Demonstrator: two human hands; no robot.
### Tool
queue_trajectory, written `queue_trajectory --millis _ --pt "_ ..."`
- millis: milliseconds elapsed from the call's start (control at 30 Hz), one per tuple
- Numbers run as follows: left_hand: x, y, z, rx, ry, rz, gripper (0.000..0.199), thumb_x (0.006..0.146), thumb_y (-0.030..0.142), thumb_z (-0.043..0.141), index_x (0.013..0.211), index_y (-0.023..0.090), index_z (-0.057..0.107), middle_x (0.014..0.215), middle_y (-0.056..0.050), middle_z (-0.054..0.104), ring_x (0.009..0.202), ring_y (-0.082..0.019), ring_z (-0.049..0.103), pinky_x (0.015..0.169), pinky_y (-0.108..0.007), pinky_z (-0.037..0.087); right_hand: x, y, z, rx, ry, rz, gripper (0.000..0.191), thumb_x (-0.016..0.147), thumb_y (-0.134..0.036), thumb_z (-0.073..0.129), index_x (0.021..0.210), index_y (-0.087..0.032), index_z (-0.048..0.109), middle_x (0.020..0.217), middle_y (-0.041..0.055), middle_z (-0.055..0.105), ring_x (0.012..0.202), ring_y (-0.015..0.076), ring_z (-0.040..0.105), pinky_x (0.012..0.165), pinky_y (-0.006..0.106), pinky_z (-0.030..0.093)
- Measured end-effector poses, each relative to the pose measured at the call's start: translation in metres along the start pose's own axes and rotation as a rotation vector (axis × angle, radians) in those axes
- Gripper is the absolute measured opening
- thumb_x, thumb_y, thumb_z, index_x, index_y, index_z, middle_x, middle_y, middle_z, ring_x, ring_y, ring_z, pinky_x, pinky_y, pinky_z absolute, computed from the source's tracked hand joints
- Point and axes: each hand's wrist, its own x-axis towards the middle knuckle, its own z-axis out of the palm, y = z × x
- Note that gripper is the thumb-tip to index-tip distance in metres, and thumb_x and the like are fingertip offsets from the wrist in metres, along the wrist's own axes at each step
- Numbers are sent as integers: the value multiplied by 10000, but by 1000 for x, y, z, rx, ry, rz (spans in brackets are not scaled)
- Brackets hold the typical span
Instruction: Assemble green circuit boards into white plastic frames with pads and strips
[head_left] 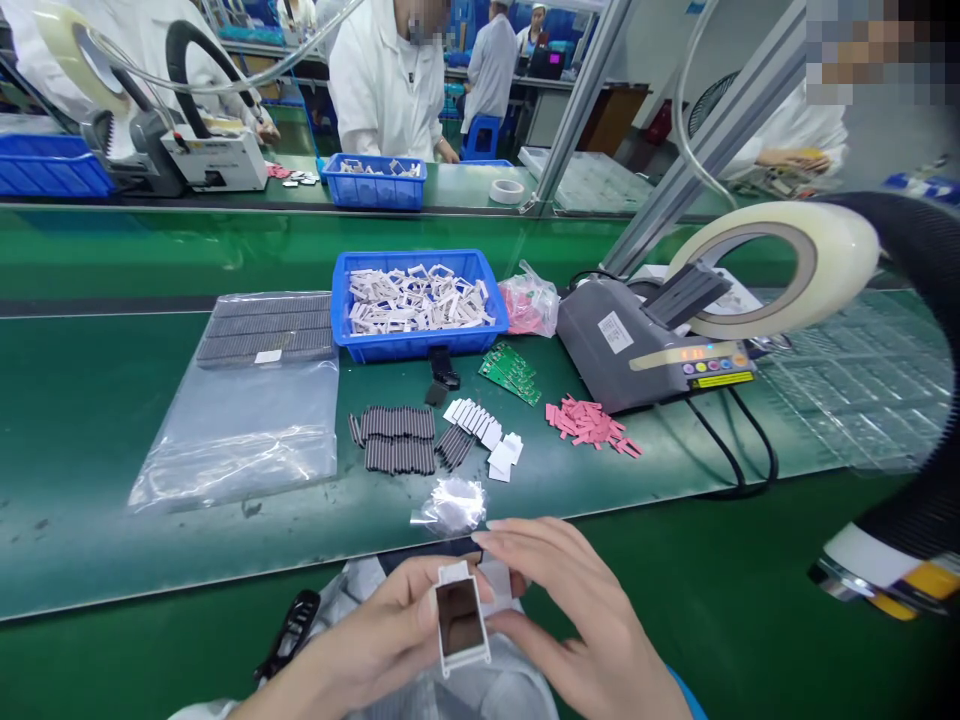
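My left hand (pixel 401 610) is closed round the left side of a small white frame (pixel 442 655) with a dark screen (pixel 460 617) set in it, held low over my lap. My right hand (pixel 577 610) is just right of the frame, its thumb and fingers round a thin whitish piece (pixel 496 588) beside the frame. Just beyond the hands, a crumpled clear plastic bag (pixel 454 505) lies at the bench edge. Behind it are dark strips (pixel 397 440), white squares (pixel 504 456), pink pieces (pixel 589 422) and green circuit boards (pixel 510 372).
A blue bin (pixel 420 347) of white frames stands mid-bench, with a plastic-wrapped stack (pixel 266 330) to its left. A grey tape dispenser (pixel 615 345) is at the right. A black hose (pixel 919 480) hangs at far right. People in white coats work beyond.
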Motion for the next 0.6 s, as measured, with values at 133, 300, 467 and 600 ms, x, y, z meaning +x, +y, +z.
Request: queue_trajectory --millis 133,300,467,600 --pt "0 -3 0 8 1 -41 362 591 510 785 788 210 746 798 -11 591 748 -150 568 762 -283 406 0 -2 2 -38 13 -17 341 862 -332 593 1155 -161 564 1071 75 690 1021 209 640 821 331 569" --pt "1 -4 3 70 1 -51 400 576 530 786 779 186 757 757 5 502 643 -98 462 652 -222 351 4 -2 5 36 25 -16 258 851 -298 612 1068 -161 582 938 55 713 870 185 675 733 324 568" --pt "0 -7 -3 198 -25 -27 433 626 578 730 792 179 758 735 -4 470 669 -126 437 634 -233 330 5 2 3 116 -2 -22 274 839 -369 638 1022 -170 590 850 28 717 714 155 677 698 321 553" --pt "0 -6 -4 157 -11 -24 405 619 560 744 782 189 746 809 -34 549 817 -187 531 762 -286 390 2 2 2 126 24 7 234 869 -344 599 1040 -184 591 861 28 720 714 152 677 674 307 560"
